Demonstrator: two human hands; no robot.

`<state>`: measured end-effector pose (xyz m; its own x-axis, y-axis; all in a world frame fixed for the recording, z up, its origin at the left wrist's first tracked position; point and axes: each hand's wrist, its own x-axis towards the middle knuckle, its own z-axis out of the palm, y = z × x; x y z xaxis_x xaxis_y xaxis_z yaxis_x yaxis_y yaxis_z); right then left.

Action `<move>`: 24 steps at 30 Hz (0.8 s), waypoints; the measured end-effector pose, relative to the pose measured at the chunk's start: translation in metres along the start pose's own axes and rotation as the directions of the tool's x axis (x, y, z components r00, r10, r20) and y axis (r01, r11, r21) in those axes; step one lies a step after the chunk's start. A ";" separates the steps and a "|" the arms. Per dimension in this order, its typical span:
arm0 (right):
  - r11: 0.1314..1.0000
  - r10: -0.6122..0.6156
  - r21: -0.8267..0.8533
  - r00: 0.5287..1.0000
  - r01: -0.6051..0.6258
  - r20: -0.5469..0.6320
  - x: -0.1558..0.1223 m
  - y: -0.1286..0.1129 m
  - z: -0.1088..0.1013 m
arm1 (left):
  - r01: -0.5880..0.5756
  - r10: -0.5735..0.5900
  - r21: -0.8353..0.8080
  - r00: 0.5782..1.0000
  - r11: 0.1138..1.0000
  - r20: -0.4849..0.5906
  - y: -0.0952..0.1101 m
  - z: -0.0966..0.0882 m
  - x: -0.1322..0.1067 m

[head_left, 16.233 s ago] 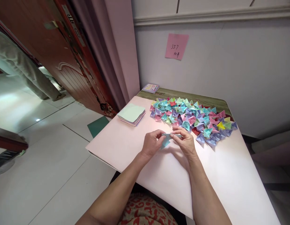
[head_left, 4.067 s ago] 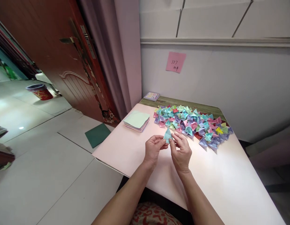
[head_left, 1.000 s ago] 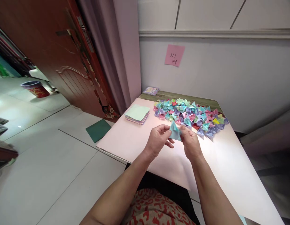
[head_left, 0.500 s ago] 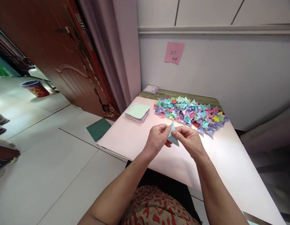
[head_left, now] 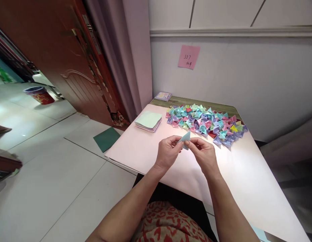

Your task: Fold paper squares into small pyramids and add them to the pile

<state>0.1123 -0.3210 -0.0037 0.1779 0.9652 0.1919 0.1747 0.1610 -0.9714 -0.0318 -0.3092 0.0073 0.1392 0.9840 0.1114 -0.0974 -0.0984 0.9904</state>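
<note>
Between my two hands is a small folded piece of light blue paper (head_left: 186,136), held above the table with a point sticking up. My left hand (head_left: 169,151) pinches its left side with thumb and fingers. On the other side my right hand (head_left: 201,151) grips the lower right part, thumb pressed against the near face. The fingertips behind the paper are partly hidden. Just beyond my hands lies a wide pile of folded paper shapes (head_left: 203,119) in blue, purple, pink, green, red and yellow.
A stack of square paper sheets (head_left: 148,120), pale green on top, rests on the pink-covered table (head_left: 135,148). At the back corner sits a small printed pack (head_left: 163,96). A pink note (head_left: 188,57) hangs on the wall. A green square (head_left: 106,139) lies left of the table.
The light blue paper has been turned in my fingers; its long lower point no longer shows, and a point now rises to the upper right. Both hands still hold it.
</note>
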 end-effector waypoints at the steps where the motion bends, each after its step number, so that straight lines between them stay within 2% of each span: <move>1: 0.997 0.030 0.068 0.999 -0.032 0.030 0.000 0.000 0.000 | 0.032 -0.032 -0.046 0.999 0.998 0.003 0.000 -0.001 0.001; 3: 0.981 0.079 0.170 0.992 -0.095 0.098 0.002 -0.002 0.000 | 0.132 -0.126 -0.192 0.991 0.973 0.045 0.002 -0.005 0.004; 5: 0.964 0.101 0.227 0.979 -0.141 0.177 0.005 -0.006 -0.003 | 0.259 -0.222 -0.333 0.964 0.907 0.145 0.004 -0.010 0.007; 8: 0.943 0.102 0.279 0.955 -0.182 0.277 0.008 -0.007 -0.007 | 0.391 -0.282 -0.377 0.907 0.840 0.314 0.007 -0.016 0.010; 10: 0.936 0.110 0.290 0.949 -0.199 0.296 0.009 -0.005 -0.008 | 0.413 -0.287 -0.353 0.889 0.840 0.357 0.008 -0.018 0.009; 16: 0.923 0.155 0.285 0.927 -0.260 0.343 0.006 0.001 -0.008 | 0.442 -0.303 -0.380 0.877 0.813 0.372 0.005 -0.019 0.004; 20: 0.878 0.184 0.341 0.895 -0.336 0.407 0.006 0.001 -0.005 | 0.534 -0.343 -0.397 0.820 0.746 0.458 0.005 -0.022 0.004; 24: 0.829 0.209 0.407 0.887 -0.384 0.411 0.008 0.001 -0.003 | 0.606 -0.339 -0.432 0.765 0.668 0.548 0.006 -0.025 0.002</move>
<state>0.1170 -0.3138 -0.0031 -0.2039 0.9748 -0.0905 -0.3180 -0.1533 -0.9356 -0.0564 -0.3038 0.0118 0.6791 0.7046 -0.2060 -0.4062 0.5944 0.6940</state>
